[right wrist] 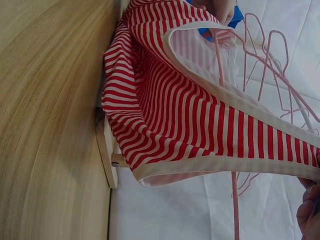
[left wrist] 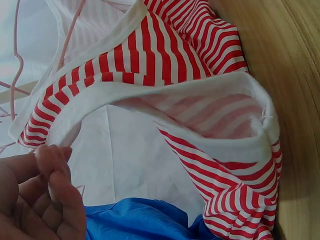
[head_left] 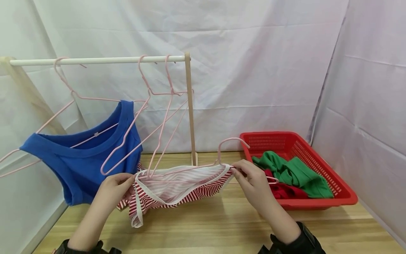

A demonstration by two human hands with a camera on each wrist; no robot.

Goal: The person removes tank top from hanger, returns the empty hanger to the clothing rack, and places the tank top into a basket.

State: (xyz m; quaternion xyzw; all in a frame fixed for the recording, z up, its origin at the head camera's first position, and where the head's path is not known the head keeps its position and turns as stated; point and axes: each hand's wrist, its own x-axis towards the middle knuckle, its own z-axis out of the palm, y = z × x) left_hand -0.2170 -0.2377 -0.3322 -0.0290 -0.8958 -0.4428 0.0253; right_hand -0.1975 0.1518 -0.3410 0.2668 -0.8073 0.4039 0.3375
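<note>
I see left hand (head_left: 116, 188) and right hand (head_left: 252, 180) pinching striped top (head_left: 206, 190), left of red basket (head_left: 317, 203); likely light, floppy; best held by its 2 shoulders (right wrist: 270, 140).

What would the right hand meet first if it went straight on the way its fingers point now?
The striped shirt: the right hand pinches its shoulder. Beyond that, the pink hanger in its neck opening probably comes next, but depth is unclear.
</note>
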